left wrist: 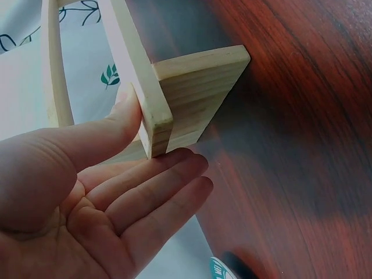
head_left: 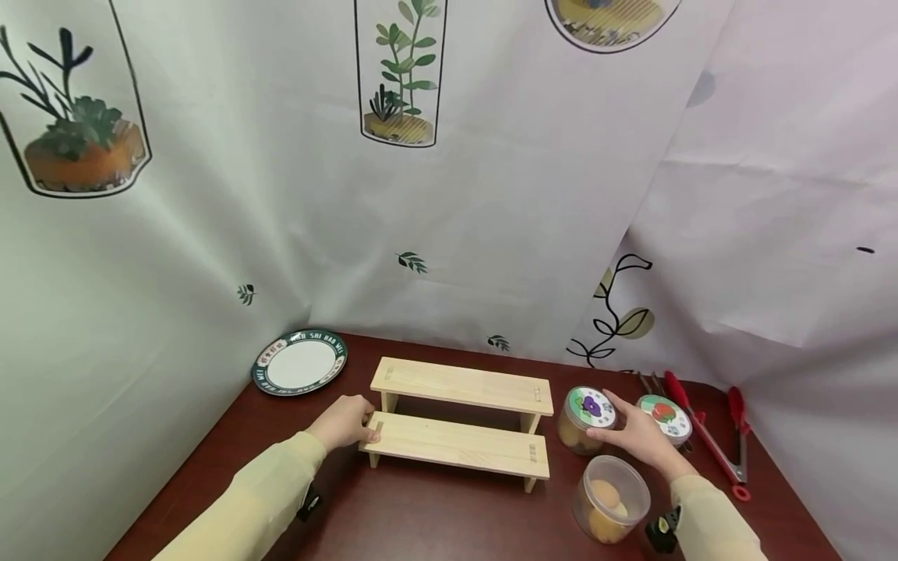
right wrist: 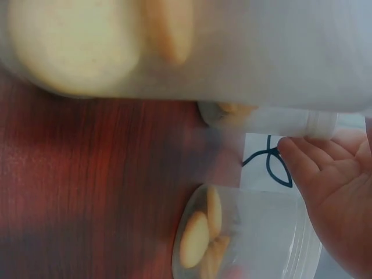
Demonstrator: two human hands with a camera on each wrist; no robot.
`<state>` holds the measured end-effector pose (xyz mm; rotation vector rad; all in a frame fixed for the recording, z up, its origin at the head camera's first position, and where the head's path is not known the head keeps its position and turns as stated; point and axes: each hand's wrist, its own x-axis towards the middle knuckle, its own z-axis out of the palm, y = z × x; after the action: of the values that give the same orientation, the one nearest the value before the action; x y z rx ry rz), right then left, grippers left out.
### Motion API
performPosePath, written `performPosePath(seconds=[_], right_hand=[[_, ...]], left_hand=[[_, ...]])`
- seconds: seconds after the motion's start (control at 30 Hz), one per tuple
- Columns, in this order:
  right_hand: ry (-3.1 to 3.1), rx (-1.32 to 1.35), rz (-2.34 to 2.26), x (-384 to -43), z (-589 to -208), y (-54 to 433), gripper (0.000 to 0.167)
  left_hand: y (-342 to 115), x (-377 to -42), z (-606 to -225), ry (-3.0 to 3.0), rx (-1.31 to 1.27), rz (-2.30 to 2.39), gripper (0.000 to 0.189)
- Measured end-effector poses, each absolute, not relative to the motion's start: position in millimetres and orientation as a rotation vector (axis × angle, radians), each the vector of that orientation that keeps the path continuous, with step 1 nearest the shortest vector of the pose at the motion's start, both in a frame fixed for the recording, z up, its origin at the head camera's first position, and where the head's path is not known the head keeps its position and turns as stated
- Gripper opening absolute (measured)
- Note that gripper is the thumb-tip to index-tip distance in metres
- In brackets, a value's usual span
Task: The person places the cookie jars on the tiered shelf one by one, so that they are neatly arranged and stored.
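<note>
A two-step wooden shelf (head_left: pixel 456 442) stands mid-table. At the left end of its lower board, my left hand (head_left: pixel 345 422) grips the wood, the thumb on top. The left wrist view shows the thumb against the board end (left wrist: pixel 156 119) and the fingers at its edge. My right hand (head_left: pixel 638 436) spans the lid of a clear jar (head_left: pixel 579 433) with a purple picture on its lid, thumb and fingers at opposite sides. This jar stands on the table right of the shelf. Below that hand is a lidless clear jar (head_left: pixel 609 506) holding round biscuits.
Another jar (head_left: pixel 665 417) with a strawberry lid stands right of my right hand. Red-handled tongs (head_left: pixel 712 448) lie at the far right, with metal prongs (head_left: pixel 651 383) beside them. A green-rimmed plate (head_left: pixel 300 362) is at the back left. Printed cloth (head_left: pixel 491 234) walls the table.
</note>
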<state>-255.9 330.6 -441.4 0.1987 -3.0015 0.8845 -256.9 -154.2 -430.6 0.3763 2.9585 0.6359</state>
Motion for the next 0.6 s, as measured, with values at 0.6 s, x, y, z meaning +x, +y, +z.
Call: performPosePath(seconds=[0.6], right_hand=[[-2.954, 0.169, 0.931, -253.8, -442.0, 329.1, 0.096]], left_hand=[[-154.0, -258.3, -432.3, 2.970, 0.375, 0.583, 0.031]])
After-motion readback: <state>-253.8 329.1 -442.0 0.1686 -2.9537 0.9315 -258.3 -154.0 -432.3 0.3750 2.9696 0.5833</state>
